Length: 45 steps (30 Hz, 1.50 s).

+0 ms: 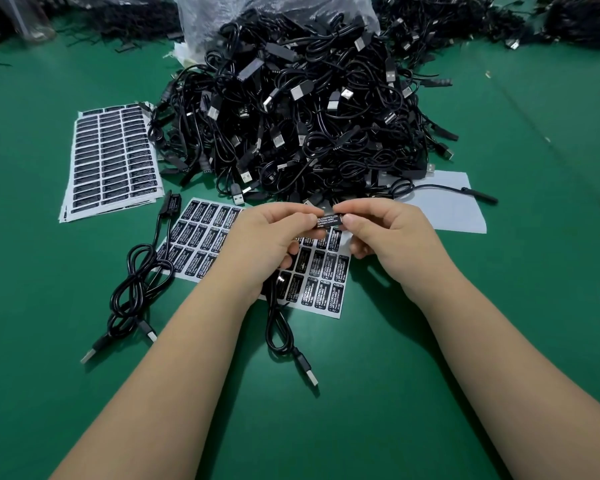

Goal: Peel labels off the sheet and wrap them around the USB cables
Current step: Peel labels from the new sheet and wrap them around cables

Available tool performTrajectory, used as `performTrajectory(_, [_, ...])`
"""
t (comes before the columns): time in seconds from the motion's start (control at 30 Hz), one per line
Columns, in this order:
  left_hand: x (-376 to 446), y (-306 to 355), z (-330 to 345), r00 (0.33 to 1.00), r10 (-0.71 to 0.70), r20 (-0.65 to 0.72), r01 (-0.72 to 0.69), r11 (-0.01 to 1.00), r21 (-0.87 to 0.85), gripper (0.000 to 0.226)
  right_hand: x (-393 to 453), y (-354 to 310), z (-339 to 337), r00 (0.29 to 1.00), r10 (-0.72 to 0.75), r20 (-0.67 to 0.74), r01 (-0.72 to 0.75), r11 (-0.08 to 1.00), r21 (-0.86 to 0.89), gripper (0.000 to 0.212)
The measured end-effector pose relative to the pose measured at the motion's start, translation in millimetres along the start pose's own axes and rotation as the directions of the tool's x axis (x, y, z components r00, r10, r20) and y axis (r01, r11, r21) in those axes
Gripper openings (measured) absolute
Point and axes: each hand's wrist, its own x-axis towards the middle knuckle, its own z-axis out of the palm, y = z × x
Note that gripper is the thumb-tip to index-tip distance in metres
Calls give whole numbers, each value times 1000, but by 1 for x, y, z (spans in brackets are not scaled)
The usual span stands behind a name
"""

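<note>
Head view: above the label sheet (201, 237), left hand (267, 233) and right hand (381, 230) pinch a light, flimsy, sticky label (329, 221) by its ends around the limp cable (278, 327).

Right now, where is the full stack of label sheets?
In the head view, the stack of label sheets lies on the green table, far left, just beside the cable pile.

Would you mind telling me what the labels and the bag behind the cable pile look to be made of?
Labels: glossy black film with white print, probably vinyl, since they catch light. Bag: thin clear plastic, crinkled and shiny.
</note>
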Motion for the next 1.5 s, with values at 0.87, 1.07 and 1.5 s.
performTrajectory(0.87, [-6,29,-92,859,248,-447,206,633,746,29,-8,-2,6,974,-114,196,225,612,-758,21])
performTrajectory(1.07, [-11,13,-102,890,145,-432,362,352,863,33,-8,0,3,985,-115,125,169,594,-787,24])
performTrajectory(1.5, [-26,24,-75,876,446,-183,-46,454,890,61,-21,-4,2,984,-148,94,165,606,-778,56])
